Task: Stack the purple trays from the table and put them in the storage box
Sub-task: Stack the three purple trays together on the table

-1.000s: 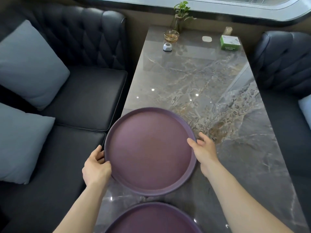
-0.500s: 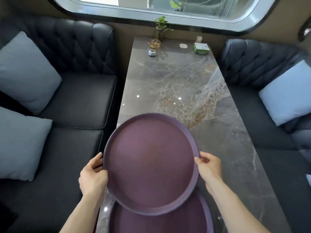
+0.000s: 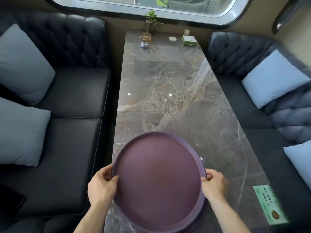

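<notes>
Two hands hold one round purple tray (image 3: 158,182) over the near end of the marble surface (image 3: 168,98). The left hand (image 3: 101,187) is at the tray's 9 o'clock, its grip clamped on the rim with the thumb on top. The right hand (image 3: 214,185) is at 3 o'clock, clamped the same way. A second purple rim (image 3: 204,214) shows just under the tray at about 4 o'clock, so two trays can be counted, the upper nearly covering the lower. At the surface's 12 o'clock end stand one small plant (image 3: 151,18), one glass dish (image 3: 145,37) and one green box (image 3: 189,40). One green card (image 3: 269,204) lies at 4 o'clock. Four pale cushions can be counted on the dark sofas, two on each side.
</notes>
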`<state>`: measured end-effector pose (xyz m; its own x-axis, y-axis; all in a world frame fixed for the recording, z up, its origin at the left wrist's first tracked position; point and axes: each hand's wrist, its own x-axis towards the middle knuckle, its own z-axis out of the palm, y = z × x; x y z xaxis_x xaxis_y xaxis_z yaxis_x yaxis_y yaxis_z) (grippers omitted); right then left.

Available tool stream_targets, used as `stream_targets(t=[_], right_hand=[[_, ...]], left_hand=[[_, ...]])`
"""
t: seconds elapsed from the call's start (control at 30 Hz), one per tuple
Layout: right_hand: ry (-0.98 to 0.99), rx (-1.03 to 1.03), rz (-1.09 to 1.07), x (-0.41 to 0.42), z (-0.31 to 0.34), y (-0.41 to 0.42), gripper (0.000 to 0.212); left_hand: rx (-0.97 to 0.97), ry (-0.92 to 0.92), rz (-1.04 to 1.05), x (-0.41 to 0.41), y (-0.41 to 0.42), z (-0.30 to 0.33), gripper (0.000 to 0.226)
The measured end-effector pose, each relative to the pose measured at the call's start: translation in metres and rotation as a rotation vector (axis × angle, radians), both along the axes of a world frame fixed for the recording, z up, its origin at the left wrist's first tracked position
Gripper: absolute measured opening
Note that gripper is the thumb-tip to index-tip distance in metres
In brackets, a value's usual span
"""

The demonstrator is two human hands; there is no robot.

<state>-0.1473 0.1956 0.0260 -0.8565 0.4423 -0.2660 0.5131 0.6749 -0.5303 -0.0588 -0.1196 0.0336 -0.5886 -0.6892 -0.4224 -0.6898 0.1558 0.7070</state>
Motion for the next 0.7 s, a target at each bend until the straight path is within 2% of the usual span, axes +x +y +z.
stream_targets(t=[0.3, 0.7], right_hand=[[-0.001, 0.087, -0.042, 0.024, -0.026, 0.016, 0.019], [-0.030, 0.106, -0.087, 0.030, -0.038, 0.025, 0.025]], left_hand=[[-0.025, -0.032, -0.033, 0.011, 0.012, -0.016, 0.042], [-0.117, -0.078, -0.076, 0.008, 0.020, -0.026, 0.038]])
